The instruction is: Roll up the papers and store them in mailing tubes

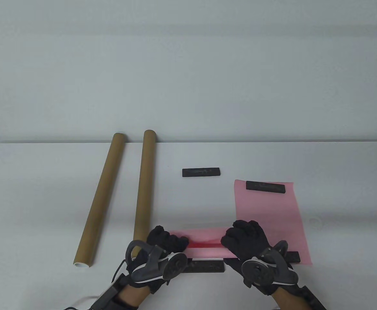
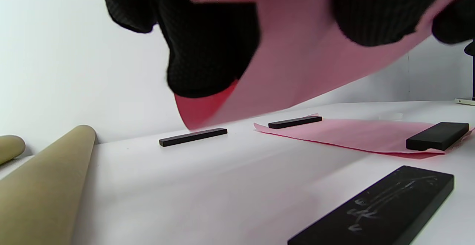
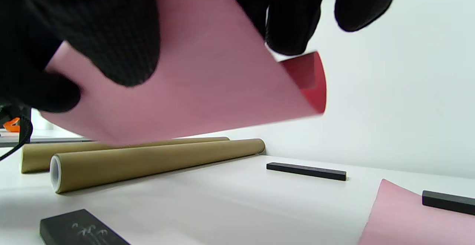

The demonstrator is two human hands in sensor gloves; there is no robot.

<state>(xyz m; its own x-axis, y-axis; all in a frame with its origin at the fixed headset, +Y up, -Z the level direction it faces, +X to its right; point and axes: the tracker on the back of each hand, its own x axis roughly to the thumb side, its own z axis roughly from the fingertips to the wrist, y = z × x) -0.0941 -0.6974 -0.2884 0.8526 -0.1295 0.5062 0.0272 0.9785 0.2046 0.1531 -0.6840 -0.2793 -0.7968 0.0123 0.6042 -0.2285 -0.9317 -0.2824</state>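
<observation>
1. The left hand [image 1: 164, 240] and right hand [image 1: 244, 237], fingers curled, each grip one end of a pink sheet [image 1: 204, 239] lifted just above the near counter [image 1: 46, 180] edge; the roll is only loosely begun.
2. A second pink sheet [image 1: 269, 213] lies flat to the right, pinned under black bar weights [image 1: 265, 187], not yet rolled.
3. Two mailing tubes [image 1: 144, 184] lie to the left; whether anything is inside cannot be told. Most of the task appears to remain.
</observation>
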